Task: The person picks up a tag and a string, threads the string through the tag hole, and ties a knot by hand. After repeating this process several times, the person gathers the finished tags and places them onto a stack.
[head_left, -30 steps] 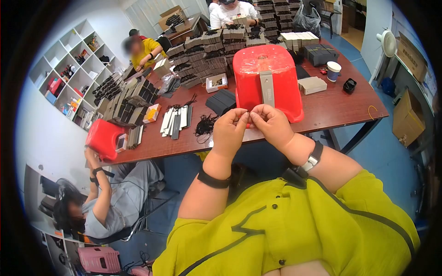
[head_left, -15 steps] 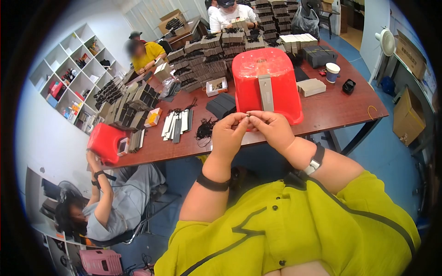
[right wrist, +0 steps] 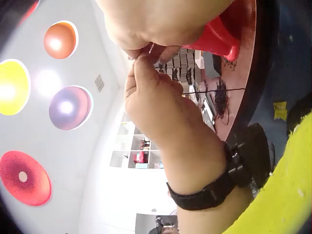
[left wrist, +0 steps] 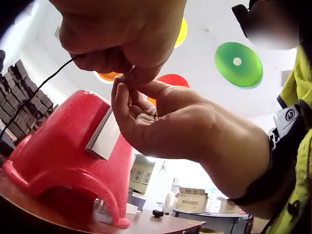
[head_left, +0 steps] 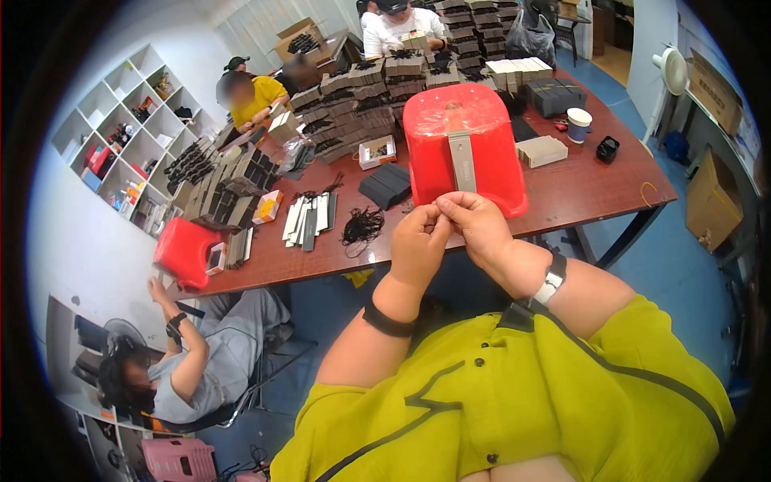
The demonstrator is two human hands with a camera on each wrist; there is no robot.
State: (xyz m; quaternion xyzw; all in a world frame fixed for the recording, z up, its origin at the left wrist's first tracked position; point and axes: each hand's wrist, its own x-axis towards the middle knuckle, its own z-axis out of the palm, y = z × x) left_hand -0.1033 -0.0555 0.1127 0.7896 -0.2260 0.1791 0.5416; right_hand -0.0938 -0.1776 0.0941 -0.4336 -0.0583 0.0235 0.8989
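Observation:
Both hands meet at the fingertips in front of an upturned red plastic stool. The left hand pinches a thin black cord, whose length trails out of its curled fingers in the left wrist view. The right hand pinches at the same spot with thumb and index finger; the bit of cord between the fingertips is mostly hidden. A flat grey printed strip stands against the stool's side, just beyond the hands. A tangle of black cords lies on the table left of the hands.
White and grey strips lie farther left on the table. Tall stacks of grey bundles rise behind the stool. A paper cup and a pale box stand at right. Other people sit around the table.
My left hand has shifted right and slightly toward me, its fingertips now tight against the right hand's. The cord tangle shows more fully. The seated person at left has lowered a hand from their red stool.

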